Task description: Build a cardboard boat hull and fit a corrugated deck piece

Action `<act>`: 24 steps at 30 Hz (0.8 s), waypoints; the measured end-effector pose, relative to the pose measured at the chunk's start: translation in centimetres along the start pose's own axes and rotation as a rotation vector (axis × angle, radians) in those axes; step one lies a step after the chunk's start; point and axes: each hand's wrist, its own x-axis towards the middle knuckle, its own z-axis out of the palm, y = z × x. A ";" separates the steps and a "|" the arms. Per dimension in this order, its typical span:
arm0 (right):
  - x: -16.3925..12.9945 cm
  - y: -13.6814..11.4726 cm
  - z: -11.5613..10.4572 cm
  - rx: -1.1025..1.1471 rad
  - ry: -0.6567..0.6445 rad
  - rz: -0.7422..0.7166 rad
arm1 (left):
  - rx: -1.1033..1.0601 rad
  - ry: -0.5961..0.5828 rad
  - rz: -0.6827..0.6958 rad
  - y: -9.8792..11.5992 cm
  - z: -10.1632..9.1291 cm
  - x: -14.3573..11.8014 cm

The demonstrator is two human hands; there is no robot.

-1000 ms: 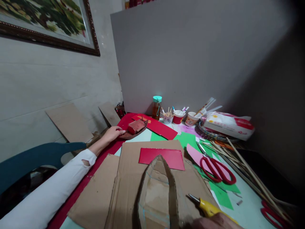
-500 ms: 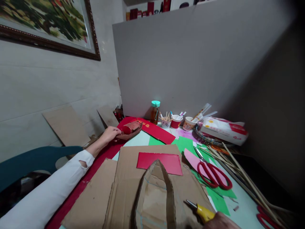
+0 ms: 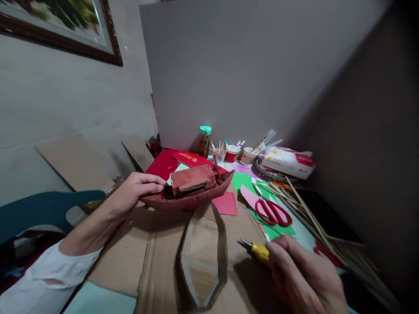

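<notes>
My left hand (image 3: 132, 191) grips the stern end of a small reddish-brown model boat (image 3: 193, 197) with a little cabin on top, held just above the table. Below it lies a boat-shaped cardboard hull (image 3: 203, 257) with raised side strips, resting on a flat cardboard sheet (image 3: 131, 257). My right hand (image 3: 303, 277) is at the lower right, closed around a yellow-handled tool (image 3: 258, 250) with a metal tip pointing left toward the hull.
Red scissors (image 3: 273, 212) lie on pink and green paper to the right, beside long wooden sticks (image 3: 304, 209). At the back stand a jar with a teal lid (image 3: 204, 141), cups of sticks and pens (image 3: 232, 153), and a tissue pack (image 3: 288, 160). A blue chair arm (image 3: 39, 209) is at left.
My left hand has lifted the model boat from the far red paper and brought it toward me, over the cardboard hull. My right hand with the tool has come further into view.
</notes>
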 end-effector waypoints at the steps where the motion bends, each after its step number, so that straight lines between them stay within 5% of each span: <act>1: 0.0 0.3 -0.1 0.114 -0.029 0.082 | -0.020 -0.053 -0.016 0.1 0.8 -0.8; 4: 0.1 0.8 -0.4 0.401 -0.044 0.246 | -0.046 -0.149 -0.049 0.3 2.7 -2.4; 11: 0.9 -0.5 -0.7 0.546 -0.082 0.149 | -0.011 -0.259 0.042 -0.3 3.0 -3.5; 19: 0.2 -0.7 -0.6 0.364 -0.055 0.001 | 0.217 -0.121 0.291 0.0 2.0 -4.1; 24: 0.0 -0.5 -0.4 0.186 -0.028 -0.163 | 0.329 -0.019 0.371 -1.7 0.3 -3.2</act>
